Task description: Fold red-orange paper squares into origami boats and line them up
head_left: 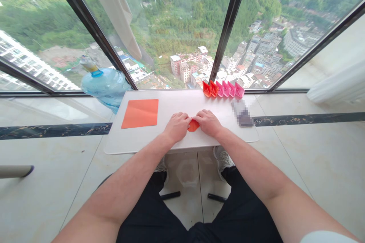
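Note:
A small folded piece of orange paper [193, 126] lies on the white table [142, 140], between my two hands. My left hand [177, 126] has its fingers closed on the paper's left upper edge. From the other side, my right hand [208, 122] pinches the right upper edge, thumb close to the left one. Fingers cover the top of the folded paper, so its full shape is hidden. To the left lies a flat stack or sheet of orange square paper [140, 113], with faint creases.
Several folded paper pieces, orange [210, 89] and pink [230, 89], stand in a row at the table's back right edge. A blurred-out item [243, 114] lies at the right. Behind the left corner stands a large blue water bottle [105, 85]. Tall windows [182, 19] rise beyond.

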A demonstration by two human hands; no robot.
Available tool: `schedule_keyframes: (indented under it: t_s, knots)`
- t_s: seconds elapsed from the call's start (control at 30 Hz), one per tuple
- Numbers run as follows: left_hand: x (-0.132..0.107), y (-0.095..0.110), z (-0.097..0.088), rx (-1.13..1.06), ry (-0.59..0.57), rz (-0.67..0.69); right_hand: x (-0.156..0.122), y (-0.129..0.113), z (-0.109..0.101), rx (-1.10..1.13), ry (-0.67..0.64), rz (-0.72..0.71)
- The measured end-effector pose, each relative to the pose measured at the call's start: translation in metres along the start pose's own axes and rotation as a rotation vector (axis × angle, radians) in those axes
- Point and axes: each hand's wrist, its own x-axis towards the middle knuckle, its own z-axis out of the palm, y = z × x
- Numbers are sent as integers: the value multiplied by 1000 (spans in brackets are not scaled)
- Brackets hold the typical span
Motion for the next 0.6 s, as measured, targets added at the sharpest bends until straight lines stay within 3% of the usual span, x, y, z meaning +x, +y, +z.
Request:
schedule_keyframes:
  t_s: [0.6]
  knots:
    - [-3, 12, -7, 39, -22, -33, -14, 7, -4, -6, 8, 16]
